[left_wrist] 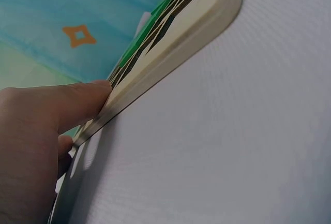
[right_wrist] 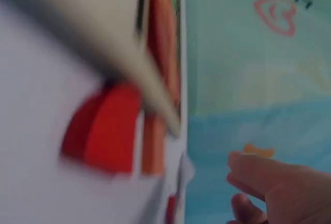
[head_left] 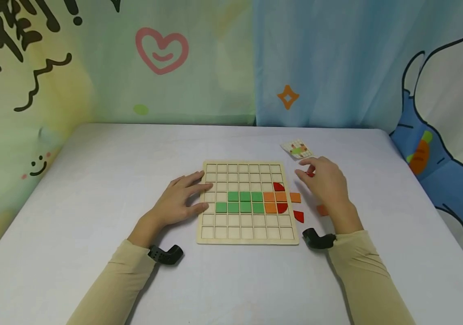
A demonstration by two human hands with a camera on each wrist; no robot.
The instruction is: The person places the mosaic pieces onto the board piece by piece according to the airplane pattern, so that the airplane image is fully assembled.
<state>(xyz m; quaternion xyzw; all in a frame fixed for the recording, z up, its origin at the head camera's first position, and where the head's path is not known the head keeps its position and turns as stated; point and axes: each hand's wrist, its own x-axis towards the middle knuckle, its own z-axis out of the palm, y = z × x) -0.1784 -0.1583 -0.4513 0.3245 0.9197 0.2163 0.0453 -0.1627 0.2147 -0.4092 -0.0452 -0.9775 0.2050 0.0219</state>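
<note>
A: Grip state?
B: Left hand [head_left: 180, 198] spread, touching board [head_left: 247, 241] at nine o'clock; right hand [head_left: 325, 183] has thumb and forefinger parted.
A: Red piece [head_left: 310, 174]?
B: Board's two o'clock, by right fingers, contact unclear. Probably light, stiff; pinch opposite edges.

Pale wood board [head_left: 247, 241] with square grid, green tiles [head_left: 245, 207], orange tiles [head_left: 269, 197] and red tiles [head_left: 282, 208] toward its right edge, white worktop [head_left: 93, 194], beige sleeves [head_left: 111, 280], blue-and-green curtain [head_left: 329, 58], pink heart [head_left: 139, 43]
</note>
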